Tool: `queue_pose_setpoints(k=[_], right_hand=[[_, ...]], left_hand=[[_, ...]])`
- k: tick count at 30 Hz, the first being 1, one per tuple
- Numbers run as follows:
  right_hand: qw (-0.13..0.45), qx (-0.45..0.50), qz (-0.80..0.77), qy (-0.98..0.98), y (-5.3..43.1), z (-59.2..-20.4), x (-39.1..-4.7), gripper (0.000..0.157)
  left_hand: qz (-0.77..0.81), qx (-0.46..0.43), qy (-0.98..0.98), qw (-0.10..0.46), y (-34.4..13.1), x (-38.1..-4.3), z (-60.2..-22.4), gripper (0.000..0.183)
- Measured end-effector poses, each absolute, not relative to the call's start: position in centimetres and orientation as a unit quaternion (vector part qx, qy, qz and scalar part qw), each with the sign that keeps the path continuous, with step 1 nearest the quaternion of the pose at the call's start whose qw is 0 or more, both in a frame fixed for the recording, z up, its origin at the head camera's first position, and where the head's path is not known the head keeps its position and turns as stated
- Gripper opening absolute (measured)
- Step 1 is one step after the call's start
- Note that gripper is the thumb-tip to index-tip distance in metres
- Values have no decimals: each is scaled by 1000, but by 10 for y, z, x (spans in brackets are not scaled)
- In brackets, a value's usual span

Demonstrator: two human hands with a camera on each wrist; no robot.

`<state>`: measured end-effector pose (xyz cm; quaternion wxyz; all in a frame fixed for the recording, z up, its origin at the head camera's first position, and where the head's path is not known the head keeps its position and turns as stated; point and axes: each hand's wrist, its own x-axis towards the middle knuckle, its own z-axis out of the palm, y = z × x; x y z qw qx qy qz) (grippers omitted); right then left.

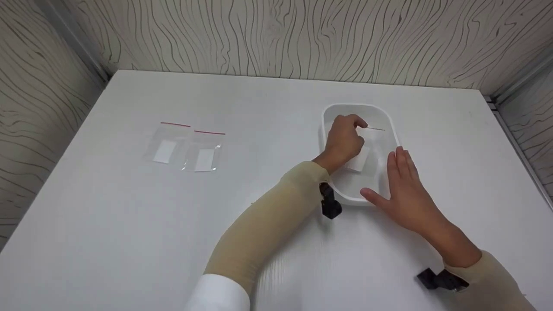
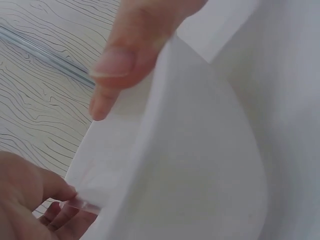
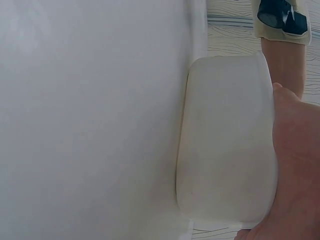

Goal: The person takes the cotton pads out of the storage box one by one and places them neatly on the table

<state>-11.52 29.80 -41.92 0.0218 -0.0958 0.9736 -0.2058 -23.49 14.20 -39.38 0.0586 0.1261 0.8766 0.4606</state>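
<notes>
A white rectangular tub (image 1: 352, 200) with rounded corners stands on the table, right of centre in the head view. My left hand (image 1: 344, 137) reaches over its left side and pinches a clear zip bag (image 1: 375, 140) near the red-striped top edge. A white card (image 1: 357, 162) shows in the lower part of that bag, within the tub's outline. In the left wrist view, the fingers (image 2: 57, 187) grip the clear plastic beyond the tub wall. My right hand (image 1: 408, 194) lies along the tub's near right rim, fingers straight and thumb spread over the near edge.
Two more clear zip bags, a left one (image 1: 164, 149) and a right one (image 1: 204, 157), lie side by side on the left of the white table (image 1: 129, 229). Each has a red top stripe and a white card inside. Wood-grain panels (image 1: 276, 39) stand behind the table.
</notes>
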Motion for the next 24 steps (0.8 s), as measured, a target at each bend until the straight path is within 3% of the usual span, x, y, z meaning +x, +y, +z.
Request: queue_pose_setpoints(k=[10,18,24], right_hand=[[25,-90,-203,975,298,-419,-116,111],[18,-94,-204,974,299,-420,-116,111],[16,-97,-209,973,298,-420,-115,110]], left_hand=[[510,86,852,79,143,-239,-396,44],[523,89,842,100,141,-239,-395,34],[516,86,846,103,143,-239,-397,37]])
